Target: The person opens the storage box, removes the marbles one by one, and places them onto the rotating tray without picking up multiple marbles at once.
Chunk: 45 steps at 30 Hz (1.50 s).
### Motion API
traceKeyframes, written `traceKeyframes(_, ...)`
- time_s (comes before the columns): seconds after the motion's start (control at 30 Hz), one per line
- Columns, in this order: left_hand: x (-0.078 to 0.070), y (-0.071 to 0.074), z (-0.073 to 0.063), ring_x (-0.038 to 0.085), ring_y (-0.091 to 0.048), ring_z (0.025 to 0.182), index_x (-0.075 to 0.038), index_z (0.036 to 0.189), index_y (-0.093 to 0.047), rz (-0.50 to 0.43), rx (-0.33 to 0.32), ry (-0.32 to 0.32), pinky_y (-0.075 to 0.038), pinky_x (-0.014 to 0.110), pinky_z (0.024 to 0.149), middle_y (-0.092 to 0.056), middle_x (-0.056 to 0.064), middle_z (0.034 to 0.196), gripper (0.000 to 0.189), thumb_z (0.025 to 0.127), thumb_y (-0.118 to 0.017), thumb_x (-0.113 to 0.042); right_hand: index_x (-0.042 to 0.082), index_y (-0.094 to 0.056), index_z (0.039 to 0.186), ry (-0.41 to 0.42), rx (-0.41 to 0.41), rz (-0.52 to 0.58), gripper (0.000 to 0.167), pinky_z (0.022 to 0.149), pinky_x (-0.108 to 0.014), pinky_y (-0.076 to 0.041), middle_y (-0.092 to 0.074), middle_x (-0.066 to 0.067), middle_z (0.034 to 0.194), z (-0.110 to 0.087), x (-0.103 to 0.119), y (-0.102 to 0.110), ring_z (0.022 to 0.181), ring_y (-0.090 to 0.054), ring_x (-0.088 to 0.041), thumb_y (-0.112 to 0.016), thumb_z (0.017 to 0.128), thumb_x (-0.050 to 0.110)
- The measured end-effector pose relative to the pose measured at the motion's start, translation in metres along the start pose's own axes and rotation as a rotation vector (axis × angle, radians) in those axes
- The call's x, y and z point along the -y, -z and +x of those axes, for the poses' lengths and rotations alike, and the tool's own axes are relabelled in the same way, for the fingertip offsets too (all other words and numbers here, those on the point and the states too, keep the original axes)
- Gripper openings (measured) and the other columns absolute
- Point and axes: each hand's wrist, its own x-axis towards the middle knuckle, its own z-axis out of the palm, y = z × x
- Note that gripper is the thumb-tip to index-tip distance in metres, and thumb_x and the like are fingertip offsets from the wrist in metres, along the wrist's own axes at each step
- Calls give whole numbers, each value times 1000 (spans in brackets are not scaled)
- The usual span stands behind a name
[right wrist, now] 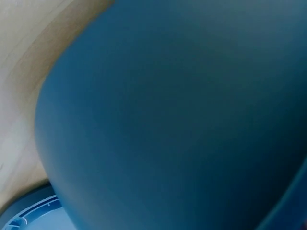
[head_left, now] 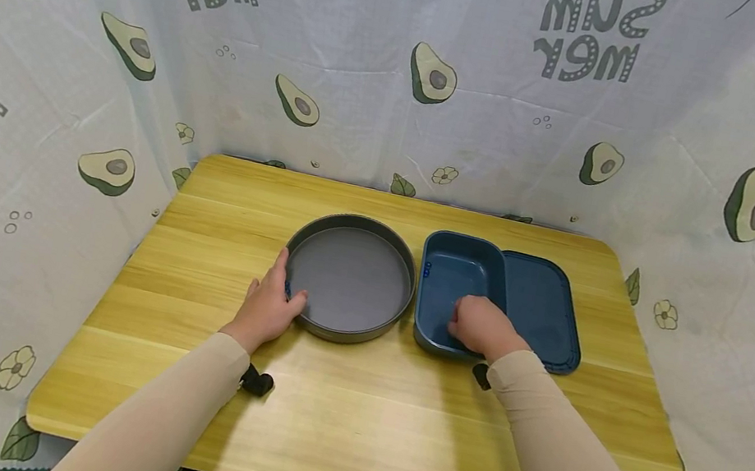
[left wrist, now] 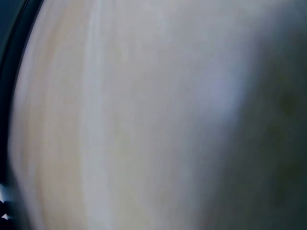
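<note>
A round dark grey pan [head_left: 351, 277] sits near the middle of the wooden table. My left hand [head_left: 266, 310] is at its left rim, fingers spread, with the index finger along the edge and the thumb reaching over the rim. Between them a small dark blue piece [head_left: 287, 290] shows at the pan's wall. To the right is a blue rectangular container [head_left: 465, 252], also large in the right wrist view. My right hand [head_left: 482, 326] reaches down into it with bent fingers; I cannot tell whether they hold anything. Small blue pieces [head_left: 427, 270] lie by the container's left wall.
A flat blue lid [head_left: 542, 305] lies against the container's right side. The wooden table [head_left: 345, 430] extends in front of the pan and container. White printed cloth [head_left: 377, 60] hangs behind and at both sides. The left wrist view is mostly blurred table surface [left wrist: 96, 120].
</note>
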Motion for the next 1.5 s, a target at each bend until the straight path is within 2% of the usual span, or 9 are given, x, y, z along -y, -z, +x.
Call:
traceKeyframes(0.53,1,-1,0,36,-23,162,-14,171,5,-12,-8,-2,-4,68,129,-19,18,176,92,105,-53,-40,6,-72,95,-11,-40,55,14,80,-44,-59,-72,-8,91,7,1,-9,78,-65,-21,-67,101,18)
traceKeyframes(0.9,4,-2,2,36,-22,163,-15,171,6,-22,-12,-18,-3,69,129,-15,16,177,92,106,-54,-39,7,-70,93,13,-86,90,11,77,-41,-57,-70,-7,88,8,6,-9,75,-61,-21,-68,100,15)
traceKeyframes(1.13,4,-2,2,35,-21,163,-17,171,8,-14,-8,-15,-3,69,129,-14,16,177,93,106,-54,-40,4,-71,104,28,-116,128,11,81,-43,-58,-72,-9,95,7,12,0,79,-63,-21,-65,101,13)
traceKeyframes(1.37,4,-2,2,35,-22,163,-16,171,7,-11,-8,-15,-3,69,129,-16,17,177,92,106,-54,-39,-2,-71,131,30,-127,210,33,99,-50,-59,-73,-19,127,6,20,7,106,-70,-29,-60,103,13)
traceKeyframes(1.5,4,-2,2,35,-21,163,-16,171,8,-8,-4,-10,-3,69,129,-15,17,177,92,106,-54,-39,-2,-71,132,32,-127,223,33,98,-49,-59,-73,-19,128,5,22,8,107,-70,-29,-60,105,13)
